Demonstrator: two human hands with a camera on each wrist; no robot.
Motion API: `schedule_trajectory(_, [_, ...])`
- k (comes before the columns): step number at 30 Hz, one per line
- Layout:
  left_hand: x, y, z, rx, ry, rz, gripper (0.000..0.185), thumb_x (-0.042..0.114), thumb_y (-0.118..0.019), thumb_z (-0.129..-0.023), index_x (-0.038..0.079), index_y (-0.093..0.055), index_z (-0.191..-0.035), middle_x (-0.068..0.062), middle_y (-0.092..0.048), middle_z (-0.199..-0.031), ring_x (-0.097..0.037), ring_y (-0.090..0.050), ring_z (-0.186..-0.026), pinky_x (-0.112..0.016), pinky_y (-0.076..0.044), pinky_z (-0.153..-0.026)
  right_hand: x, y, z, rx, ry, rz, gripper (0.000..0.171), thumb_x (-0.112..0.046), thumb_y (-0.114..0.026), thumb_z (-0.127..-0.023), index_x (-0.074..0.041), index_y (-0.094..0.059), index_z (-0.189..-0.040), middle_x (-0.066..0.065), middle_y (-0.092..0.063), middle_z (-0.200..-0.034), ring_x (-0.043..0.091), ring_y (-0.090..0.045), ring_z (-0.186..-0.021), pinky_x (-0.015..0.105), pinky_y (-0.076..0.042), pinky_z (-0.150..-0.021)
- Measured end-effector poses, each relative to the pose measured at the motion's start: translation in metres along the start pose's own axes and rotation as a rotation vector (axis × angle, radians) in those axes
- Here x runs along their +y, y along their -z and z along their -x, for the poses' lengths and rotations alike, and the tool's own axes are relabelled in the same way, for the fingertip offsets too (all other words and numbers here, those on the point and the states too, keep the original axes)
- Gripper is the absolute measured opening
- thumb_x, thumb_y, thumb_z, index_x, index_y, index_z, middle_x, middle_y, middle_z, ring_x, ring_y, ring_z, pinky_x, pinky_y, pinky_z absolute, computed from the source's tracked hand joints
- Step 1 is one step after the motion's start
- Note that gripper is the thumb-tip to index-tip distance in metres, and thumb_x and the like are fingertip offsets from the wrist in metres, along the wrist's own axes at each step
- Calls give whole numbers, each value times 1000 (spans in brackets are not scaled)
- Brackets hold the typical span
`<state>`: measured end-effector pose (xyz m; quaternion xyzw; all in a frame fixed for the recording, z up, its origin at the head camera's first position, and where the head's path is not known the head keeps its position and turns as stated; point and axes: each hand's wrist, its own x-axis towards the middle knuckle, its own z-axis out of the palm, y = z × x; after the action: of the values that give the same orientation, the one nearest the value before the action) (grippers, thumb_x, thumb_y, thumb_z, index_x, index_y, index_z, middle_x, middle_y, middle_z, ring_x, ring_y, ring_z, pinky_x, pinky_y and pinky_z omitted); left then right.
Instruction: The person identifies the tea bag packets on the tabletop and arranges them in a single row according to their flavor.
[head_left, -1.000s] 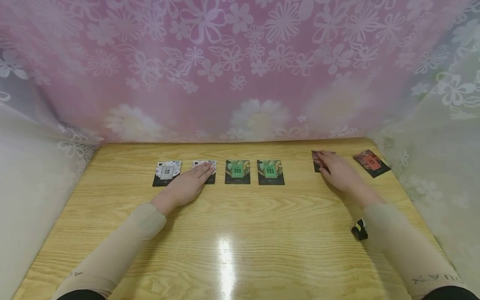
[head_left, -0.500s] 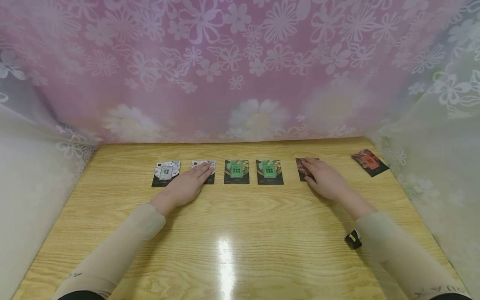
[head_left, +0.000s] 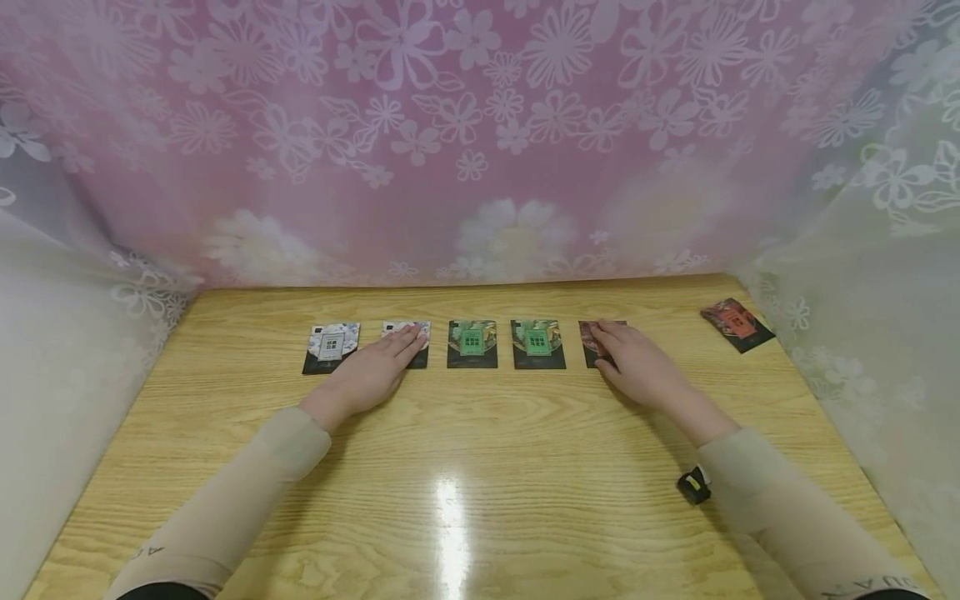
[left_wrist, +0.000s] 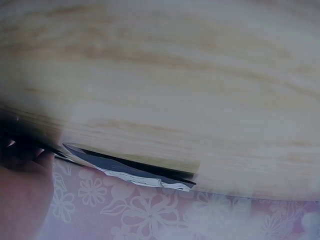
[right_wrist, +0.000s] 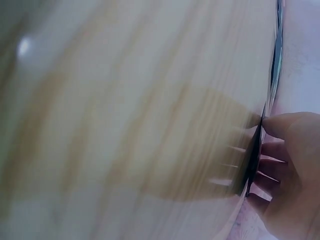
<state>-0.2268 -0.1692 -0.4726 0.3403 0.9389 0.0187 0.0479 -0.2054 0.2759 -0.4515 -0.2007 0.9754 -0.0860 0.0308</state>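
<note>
My left hand lies with straight fingers on a white-and-black packet, covering much of its front. Left of it is a matching white-and-black packet, seen edge-on in the left wrist view. Two green-and-black packets lie flat in the middle of the row. At the row's right end, my right hand touches a dark red packet from above with its fingertips. In the right wrist view the fingers and thumb are spread over this packet. A second red-and-black packet lies slanted at the far right.
All the packets rest on a wood-grain table. A small black object with a yellow mark is by the right sleeve. A pink flowered curtain hangs along the far edge, with pale cloth at both sides.
My right hand has slid the dark red packet left and slightly nearer, up beside the green ones, in line with the row. The left hand has stayed on its packet.
</note>
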Motion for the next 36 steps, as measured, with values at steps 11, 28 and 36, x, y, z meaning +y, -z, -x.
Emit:
schedule_trajectory(11, [0, 1, 1, 8, -7, -4, 54, 19, -40, -116, 7, -31, -168, -16, -29, -175, -34, -29, -163, -50, -29, -135, -4, -3, -2, -3, -13, 0, 61, -20, -61, -108, 9, -42, -158, 33, -40, -164, 52, -39, -151, 66, -34, -128])
schedule_trajectory(28, [-2, -2, 1, 12, -9, -7, 55, 18, -40, -115, 8, -30, -168, -15, -28, -175, -34, -28, -163, -50, -29, -135, -5, -3, -4, -8, -37, -13, 63, -21, -62, -108, 8, -40, -159, 32, -38, -165, 52, -39, -152, 66, -33, -128])
schedule_trajectory(36, [-1, -1, 1, 17, -16, -16, 55, 17, -41, -115, 7, -31, -168, -16, -29, -175, -35, -29, -163, -50, -29, -135, 0, 4, -2, 32, -45, -13, 60, -19, -63, -107, 8, -43, -157, 33, -40, -163, 53, -40, -150, 66, -35, -127])
